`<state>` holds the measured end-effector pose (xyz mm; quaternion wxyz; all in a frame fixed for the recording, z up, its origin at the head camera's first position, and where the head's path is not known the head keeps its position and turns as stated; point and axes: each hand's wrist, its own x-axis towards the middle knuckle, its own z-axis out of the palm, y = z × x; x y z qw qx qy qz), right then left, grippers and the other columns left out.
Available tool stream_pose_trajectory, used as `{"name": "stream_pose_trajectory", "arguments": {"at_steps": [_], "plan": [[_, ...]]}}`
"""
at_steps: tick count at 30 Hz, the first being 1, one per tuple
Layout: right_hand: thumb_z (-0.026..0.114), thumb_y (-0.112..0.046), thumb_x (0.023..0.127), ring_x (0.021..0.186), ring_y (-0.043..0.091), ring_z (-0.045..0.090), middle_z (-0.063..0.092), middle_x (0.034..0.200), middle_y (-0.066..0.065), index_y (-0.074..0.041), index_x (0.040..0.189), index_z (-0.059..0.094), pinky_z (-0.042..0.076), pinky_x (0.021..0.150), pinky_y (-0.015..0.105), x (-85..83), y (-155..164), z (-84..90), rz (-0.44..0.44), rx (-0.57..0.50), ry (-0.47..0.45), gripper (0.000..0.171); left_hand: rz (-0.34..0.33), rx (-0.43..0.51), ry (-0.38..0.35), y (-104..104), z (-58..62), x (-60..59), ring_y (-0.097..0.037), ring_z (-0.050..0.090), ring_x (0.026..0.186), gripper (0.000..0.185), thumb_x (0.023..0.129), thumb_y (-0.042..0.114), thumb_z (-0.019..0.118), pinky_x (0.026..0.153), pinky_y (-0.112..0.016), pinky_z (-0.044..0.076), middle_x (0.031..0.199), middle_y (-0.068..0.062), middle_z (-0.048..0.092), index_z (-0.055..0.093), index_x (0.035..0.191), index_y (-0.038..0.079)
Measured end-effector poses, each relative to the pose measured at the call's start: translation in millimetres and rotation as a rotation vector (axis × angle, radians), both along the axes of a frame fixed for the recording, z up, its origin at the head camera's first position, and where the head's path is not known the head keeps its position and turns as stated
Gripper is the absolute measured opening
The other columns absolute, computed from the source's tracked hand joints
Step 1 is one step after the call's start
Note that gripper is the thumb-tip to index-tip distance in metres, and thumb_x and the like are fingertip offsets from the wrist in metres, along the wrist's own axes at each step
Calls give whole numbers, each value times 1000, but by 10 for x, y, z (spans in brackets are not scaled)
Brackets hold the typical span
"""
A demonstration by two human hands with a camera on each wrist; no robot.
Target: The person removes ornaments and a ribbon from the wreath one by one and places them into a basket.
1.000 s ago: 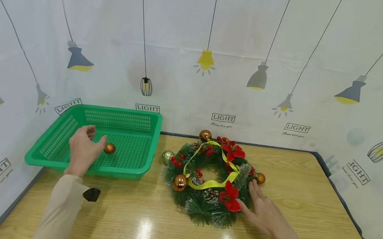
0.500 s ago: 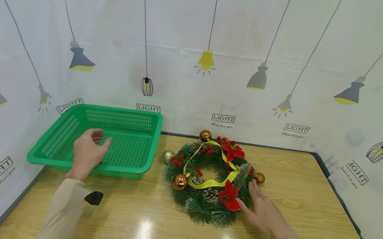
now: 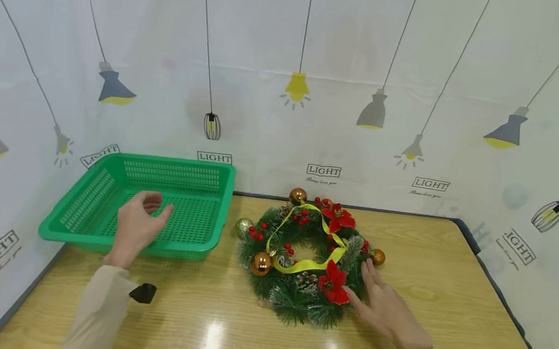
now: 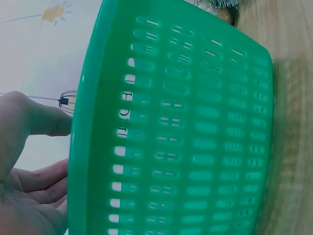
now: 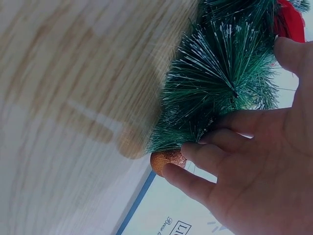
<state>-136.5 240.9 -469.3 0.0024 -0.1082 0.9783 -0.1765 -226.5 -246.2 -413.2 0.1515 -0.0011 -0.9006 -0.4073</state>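
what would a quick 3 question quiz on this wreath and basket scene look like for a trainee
1. True or false: the left hand holds a bauble over the green basket.
2. Which does the right hand touch? A) the basket B) the wreath C) the wall
3. Fill in: the ribbon across the wreath is ____.

Key:
1. False; its fingers are loosely curled and hold nothing.
2. B; the fingers lie against the wreath's right edge, near an orange bauble.
3. Yellow.
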Motion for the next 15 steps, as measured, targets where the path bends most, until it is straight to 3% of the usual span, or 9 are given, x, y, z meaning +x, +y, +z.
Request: {"name": "stream_pose_trajectory", "arguments": {"at_steps": [1, 5, 9, 12, 15], "plan": [[52, -50, 103, 99, 48, 70, 27, 157, 37, 17, 148, 35, 58, 61, 37, 0, 0, 1, -1, -4, -7, 82, -4, 4, 0, 12, 7, 3, -45, 60, 120, 44, 100, 23, 63, 101, -55, 53, 130, -30, 60, 56, 132, -7], [51, -50, 103, 98, 47, 71, 26, 158, 37, 17, 148, 34, 61, 71, 43, 3, -1, -5, 2, 2, -20, 83, -20, 11, 5, 75, 42, 8, -45, 60, 120, 44, 100, 22, 64, 102, -55, 53, 130, -29, 59, 56, 132, -7], [49, -52, 104, 107, 49, 68, 26, 158, 37, 17, 148, 35, 59, 87, 53, 4, -4, -7, 2, 8, -28, 83, -25, 5, 11, 142, 71, 10, -45, 61, 120, 43, 99, 20, 65, 102, -54, 53, 130, -29, 60, 56, 132, -7], [48, -54, 104, 102, 47, 70, 25, 159, 36, 16, 149, 34, 61, 84, 50, 3, -6, 0, -2, 3, -39, 84, -33, 7, 16, 191, 91, 10, -44, 61, 120, 42, 99, 19, 65, 102, -54, 53, 130, -29, 60, 57, 132, -7], [49, -53, 103, 93, 45, 72, 24, 159, 36, 16, 149, 34, 60, 69, 42, 8, -5, 3, -7, -6, -40, 84, -43, 21, 19, 242, 106, 4, -44, 61, 120, 42, 99, 20, 65, 102, -53, 53, 130, -28, 61, 57, 131, -6]]}}
